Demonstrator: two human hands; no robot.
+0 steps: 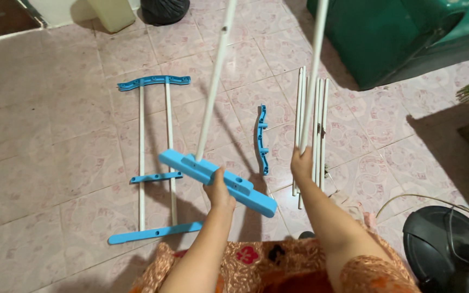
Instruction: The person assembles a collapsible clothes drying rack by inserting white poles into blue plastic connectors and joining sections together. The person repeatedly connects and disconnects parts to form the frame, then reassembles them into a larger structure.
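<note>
Two white tubes rise out of the top of the view, one at each of your hands. Far left, on the pink tiled floor (55,108), lies a finished frame section (156,163): two white rails joined by three blue crosspieces. Your left hand (219,191) is closed around the blue plastic bar (218,182), held tilted above the floor, with one white tube (213,92) already seated in its upper end. Keep that bar steady and turn its open socket toward the second tube. A loose blue bracket (261,140) lies on the tiles between your arms. Your right hand (301,163) is wrapped around the lower end of the second white tube (313,70); aim it squarely at the socket and push it straight in, not at an angle. Just beside that hand lies a bundle of spare white tubes (316,125), and at far right a black fan base (451,247).
</note>
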